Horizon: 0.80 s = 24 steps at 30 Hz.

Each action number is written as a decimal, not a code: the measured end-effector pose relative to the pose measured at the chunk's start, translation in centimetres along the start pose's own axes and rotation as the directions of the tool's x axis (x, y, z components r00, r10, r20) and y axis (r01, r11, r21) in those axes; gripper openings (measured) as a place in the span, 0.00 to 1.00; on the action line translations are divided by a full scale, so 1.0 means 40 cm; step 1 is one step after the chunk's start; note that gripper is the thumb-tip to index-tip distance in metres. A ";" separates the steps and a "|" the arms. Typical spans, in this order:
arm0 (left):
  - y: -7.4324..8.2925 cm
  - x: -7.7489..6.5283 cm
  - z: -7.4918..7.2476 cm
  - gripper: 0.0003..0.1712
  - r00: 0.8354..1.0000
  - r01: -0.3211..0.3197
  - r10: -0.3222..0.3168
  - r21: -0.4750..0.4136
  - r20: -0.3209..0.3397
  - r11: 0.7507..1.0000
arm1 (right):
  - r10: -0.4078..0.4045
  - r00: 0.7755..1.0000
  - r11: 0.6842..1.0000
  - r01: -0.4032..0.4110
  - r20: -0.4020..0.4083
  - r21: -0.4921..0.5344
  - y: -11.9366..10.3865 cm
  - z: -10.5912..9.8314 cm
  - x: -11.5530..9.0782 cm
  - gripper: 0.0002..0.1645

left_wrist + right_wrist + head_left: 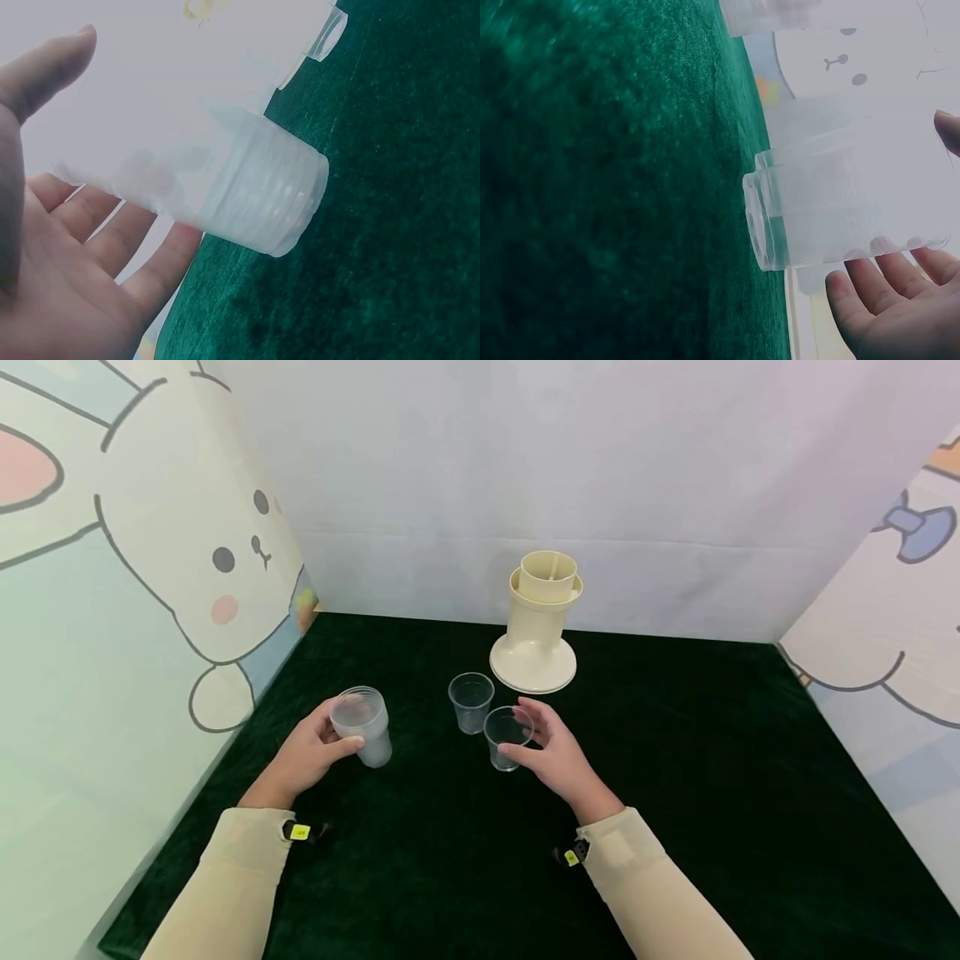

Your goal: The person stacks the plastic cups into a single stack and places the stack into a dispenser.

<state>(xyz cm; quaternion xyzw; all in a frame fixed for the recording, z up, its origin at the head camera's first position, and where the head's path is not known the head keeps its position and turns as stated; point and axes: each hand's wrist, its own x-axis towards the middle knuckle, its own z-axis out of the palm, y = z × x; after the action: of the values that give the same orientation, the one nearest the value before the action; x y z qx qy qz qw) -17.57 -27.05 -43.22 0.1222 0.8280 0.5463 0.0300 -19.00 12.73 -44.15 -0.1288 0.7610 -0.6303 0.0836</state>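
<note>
My left hand (305, 753) grips a stack of clear plastic cups (362, 727), thumb on the near side and fingers behind. In the left wrist view the stack's ribbed lower part (270, 187) points toward the green cloth. A single clear plastic cup (504, 756) is between the thumb and fingers of my right hand (553, 752). The right wrist view shows its base (763, 221) close to the cloth, with the fingers (896, 277) curved along its side. Just beyond it, to the left, another clear cup (471, 703) stands upright, mouth up.
A cream cup-shaped holder (536, 627) on a round base stands at the back, with a narrower open tube at its top. Dark green cloth (420, 860) covers the table. A white curtain (450, 468) hangs behind, and cartoon-printed panels (150, 635) flank both sides.
</note>
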 end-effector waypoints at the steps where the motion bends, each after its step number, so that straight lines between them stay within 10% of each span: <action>1: 0.001 -0.001 0.000 0.38 1.000 0.004 -0.004 0.004 -0.002 1.000 | -0.001 1.000 1.000 0.000 0.006 0.002 0.002 0.000 0.001 0.48; 24: -0.003 -0.001 -0.001 0.37 1.000 -0.020 0.020 0.005 0.004 1.000 | -0.014 1.000 1.000 0.013 0.014 0.022 -0.005 0.007 0.000 0.44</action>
<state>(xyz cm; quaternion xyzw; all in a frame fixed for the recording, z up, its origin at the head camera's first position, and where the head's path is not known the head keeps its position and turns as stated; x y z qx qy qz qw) -17.56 -27.14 -43.31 0.1316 0.8282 0.5441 0.0259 -18.91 12.41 -44.00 -0.1374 0.7525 -0.6383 0.0860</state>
